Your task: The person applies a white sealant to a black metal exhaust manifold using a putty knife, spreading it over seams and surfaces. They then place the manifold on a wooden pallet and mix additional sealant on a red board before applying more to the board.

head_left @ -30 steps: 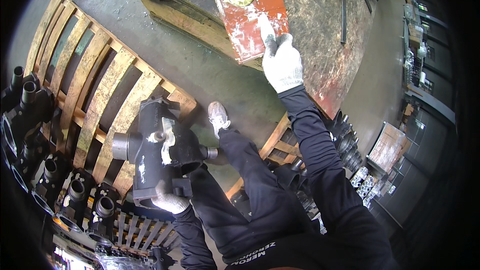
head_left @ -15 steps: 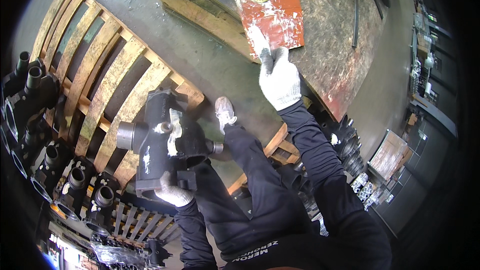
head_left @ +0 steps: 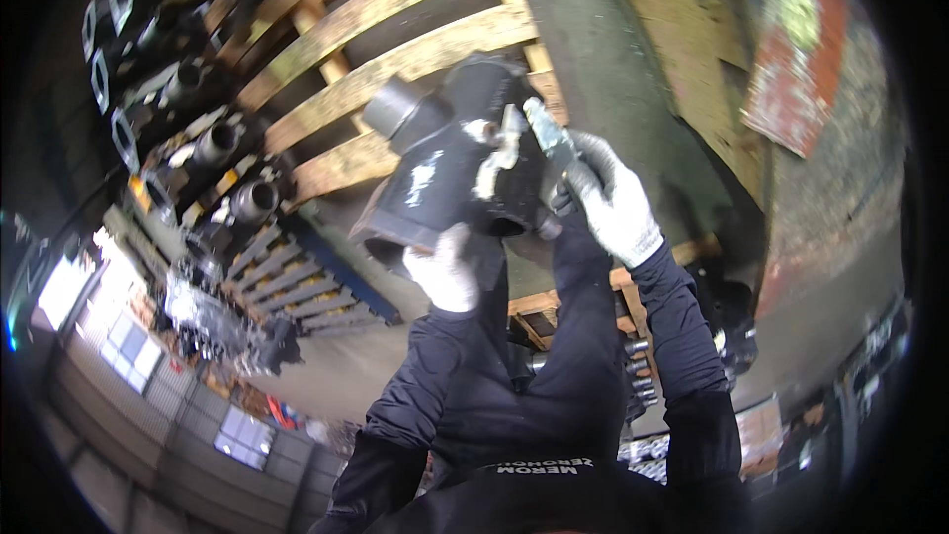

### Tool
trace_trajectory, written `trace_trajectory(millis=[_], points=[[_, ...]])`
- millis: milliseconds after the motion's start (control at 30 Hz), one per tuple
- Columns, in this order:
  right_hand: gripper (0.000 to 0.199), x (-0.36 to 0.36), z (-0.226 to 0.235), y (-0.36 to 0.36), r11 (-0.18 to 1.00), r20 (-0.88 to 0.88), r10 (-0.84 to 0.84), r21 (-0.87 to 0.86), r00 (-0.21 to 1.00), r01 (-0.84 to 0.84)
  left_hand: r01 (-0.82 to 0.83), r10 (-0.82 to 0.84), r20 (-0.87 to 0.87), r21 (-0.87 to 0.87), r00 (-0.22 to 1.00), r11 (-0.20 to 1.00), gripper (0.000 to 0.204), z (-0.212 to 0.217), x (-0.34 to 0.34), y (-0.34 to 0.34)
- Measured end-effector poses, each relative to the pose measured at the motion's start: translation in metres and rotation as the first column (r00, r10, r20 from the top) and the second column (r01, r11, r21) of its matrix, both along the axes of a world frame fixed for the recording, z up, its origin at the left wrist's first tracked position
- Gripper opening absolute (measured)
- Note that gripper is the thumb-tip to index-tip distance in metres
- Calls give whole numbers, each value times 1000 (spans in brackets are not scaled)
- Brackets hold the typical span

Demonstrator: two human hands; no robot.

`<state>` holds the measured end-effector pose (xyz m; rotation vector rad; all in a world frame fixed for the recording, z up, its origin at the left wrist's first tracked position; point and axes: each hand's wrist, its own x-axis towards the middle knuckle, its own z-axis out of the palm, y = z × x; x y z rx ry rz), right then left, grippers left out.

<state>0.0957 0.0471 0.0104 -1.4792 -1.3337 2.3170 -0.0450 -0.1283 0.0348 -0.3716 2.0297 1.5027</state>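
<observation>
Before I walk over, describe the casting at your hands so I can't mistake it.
Find the slatted wooden pallet at the upper middle. Overlapping its lower edge in view is the black casting, with a wide grey pipe stub. Unlike the dark castings clustered at left, it has the left hand at its lower end.

Tilted against the left hand (head_left: 442, 272): black casting (head_left: 445, 173), hollow, open at the lower end, with a thick grey stub (head_left: 397, 111) jutting up-left and whitish paste (head_left: 508, 148) streaked down the upper face. Gripped in the right hand (head_left: 613, 200): spatula (head_left: 550, 131), smeared blade angled up-left near the paste.
</observation>
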Motion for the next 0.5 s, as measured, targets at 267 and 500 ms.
trace_trajectory(millis=[267,500], points=[[37,-55,-22,-42,883,-50,425,243,904,-402,47,-46,20,-60,999,997,30,-1,6,-27],[32,-91,-25,-13,719,44,673,198,739,-666,70,-61,134,-67,989,995,44,-8,11,-59]])
